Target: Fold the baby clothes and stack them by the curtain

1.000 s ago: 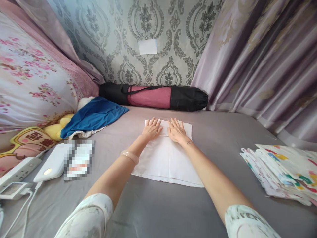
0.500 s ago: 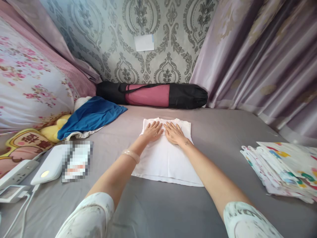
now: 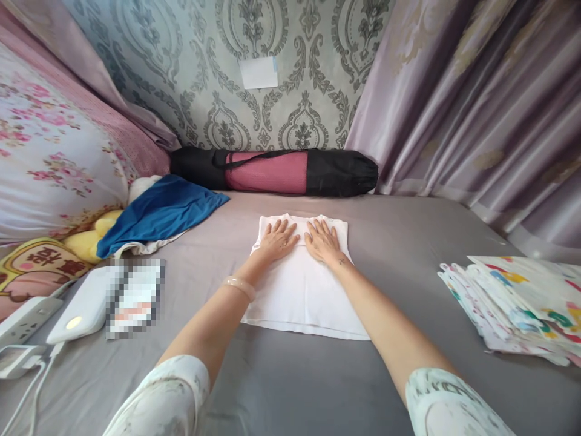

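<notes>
A white garment (image 3: 299, 297), perhaps a small shirt, lies spread flat on the grey bed sheet (image 3: 308, 387), its neck end pointing away from me. My left hand (image 3: 278, 240) rests palm down on its upper left part, fingers outstretched. On the upper right part lies my right hand (image 3: 322, 241), also flat with fingers apart. A narrow strip of fabric shows between the two hands. Both palms hide the cloth beneath them.
At right sits a stack of folded printed cloths (image 3: 521, 309). A black and pink rolled bag (image 3: 267, 172) lies along the wall. On the left are a blue cloth (image 3: 158, 212), a yellow plush toy (image 3: 86, 239), a white power bank (image 3: 86, 306) and a power strip (image 3: 27, 321) with cables.
My hands have moved slightly apart on the white garment, widening the gap between them. The camera view has shifted a little, and the garment still lies flat.
</notes>
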